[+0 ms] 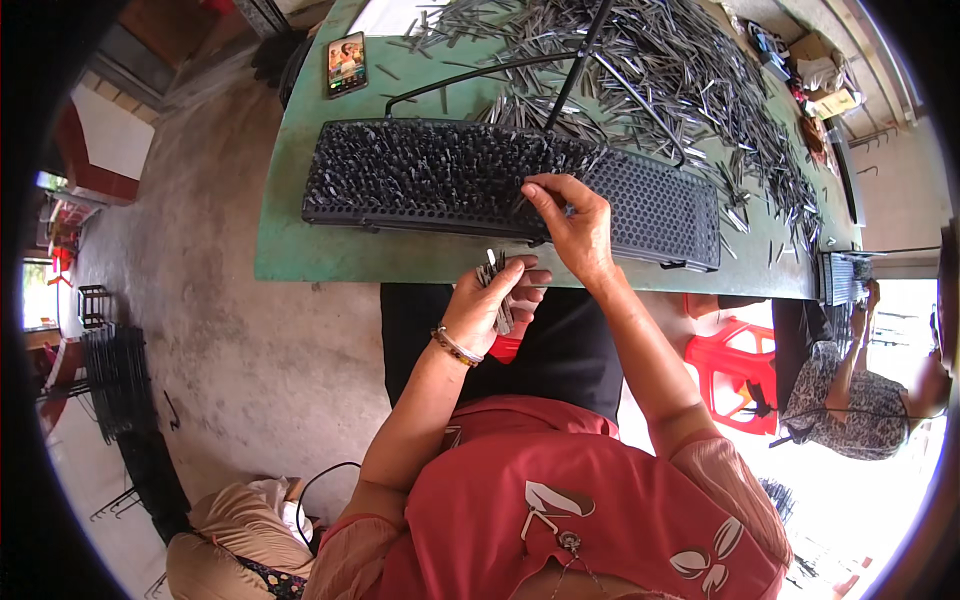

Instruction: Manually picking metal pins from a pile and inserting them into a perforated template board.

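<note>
A long black rack [655, 205] full of round holes lies on the green table [290, 240] in front of me. Thin dark metal strips [400, 170] stand upright in its left and middle part, while the holes at its right end hold none. My left hand [490, 300] is closed around a small bundle of metal strips [497, 275], just below the rack's front edge. Over the rack, where the filled part meets the bare holes, my right hand [575, 220] has thumb and forefinger pinched together. Whatever is between those fingertips is too small to make out.
A big heap of loose metal strips [650, 60] spreads over the table behind the rack. Bent black rods [570, 80] rise above it. A phone [346, 65] lies at the far left. Red plastic stools [735, 370] and another person [850, 400] are at the right.
</note>
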{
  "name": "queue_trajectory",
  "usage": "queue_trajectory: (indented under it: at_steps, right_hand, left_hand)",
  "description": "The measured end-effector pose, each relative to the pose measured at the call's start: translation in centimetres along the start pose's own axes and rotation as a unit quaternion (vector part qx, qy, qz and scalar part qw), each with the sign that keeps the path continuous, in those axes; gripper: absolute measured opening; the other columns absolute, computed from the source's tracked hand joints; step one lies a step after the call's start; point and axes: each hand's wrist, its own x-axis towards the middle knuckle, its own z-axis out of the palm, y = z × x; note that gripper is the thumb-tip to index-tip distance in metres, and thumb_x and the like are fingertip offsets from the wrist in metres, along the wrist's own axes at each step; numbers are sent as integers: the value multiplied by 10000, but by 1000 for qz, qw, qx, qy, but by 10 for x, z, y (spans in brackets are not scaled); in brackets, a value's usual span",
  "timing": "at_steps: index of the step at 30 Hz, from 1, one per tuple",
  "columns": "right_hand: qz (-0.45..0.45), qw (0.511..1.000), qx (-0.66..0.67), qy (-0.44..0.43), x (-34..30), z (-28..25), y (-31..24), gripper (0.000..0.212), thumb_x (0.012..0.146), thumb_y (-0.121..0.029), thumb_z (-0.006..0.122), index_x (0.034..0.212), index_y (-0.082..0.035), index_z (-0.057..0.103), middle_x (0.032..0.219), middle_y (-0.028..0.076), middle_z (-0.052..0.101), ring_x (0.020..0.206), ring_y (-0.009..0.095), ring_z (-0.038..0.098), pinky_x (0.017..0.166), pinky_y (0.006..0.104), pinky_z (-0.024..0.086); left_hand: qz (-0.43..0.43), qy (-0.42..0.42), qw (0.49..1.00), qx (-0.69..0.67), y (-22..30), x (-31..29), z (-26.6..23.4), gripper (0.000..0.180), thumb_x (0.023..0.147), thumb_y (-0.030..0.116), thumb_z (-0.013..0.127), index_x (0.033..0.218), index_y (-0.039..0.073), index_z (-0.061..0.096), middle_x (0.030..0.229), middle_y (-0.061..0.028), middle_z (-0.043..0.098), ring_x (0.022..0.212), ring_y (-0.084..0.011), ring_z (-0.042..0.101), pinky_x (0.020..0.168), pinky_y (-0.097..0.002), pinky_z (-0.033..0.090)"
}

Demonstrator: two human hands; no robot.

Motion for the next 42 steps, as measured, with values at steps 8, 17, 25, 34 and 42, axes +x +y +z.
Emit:
queue_trajectory:
  at_steps: [8,17,25,34,42]
  right_hand:
    - [-153,980,-121,-40,1,0,3,162,769,-51,696,928,-23,677,865,78,652,808,223,629,687,293,500]
    - [-181,971,-153,-31,-3,0,3,183,763,-41,698,943,-16,681,918,100,609,809,234,623,707,304,506]
    - [-20,995,-15,-96,-15,-21,-15,207,828,-146,680,958,13,662,890,85,606,802,156,604,675,283,492]
    - [240,950,156,-128,-34,-59,-17,211,875,-152,634,892,58,656,747,62,639,692,90,576,618,241,469]
    - [48,992,38,114,0,-91,9,179,881,-118,616,994,17,650,812,62,666,723,87,593,668,239,483]
  left_hand:
    - [-6,-2,1000,-8,-3,1,-1,284,942,249,528,1106,23,580,923,-105,672,725,-114,625,571,-231,503]
    - [-1,-78,995,-70,-4,2,-10,321,878,54,505,1190,-19,526,1030,-126,631,797,-114,579,691,-246,485]
    - [5,-137,988,-75,14,-6,3,330,867,9,477,1189,-58,504,1064,-168,619,964,-223,620,837,-344,517]
    - [-71,-166,984,5,5,13,25,307,892,101,486,1165,-35,518,1043,-153,629,853,-166,626,730,-298,525]
    - [-114,-166,977,-65,6,50,60,267,889,71,497,1118,-59,542,981,-143,636,782,-144,603,661,-261,498]
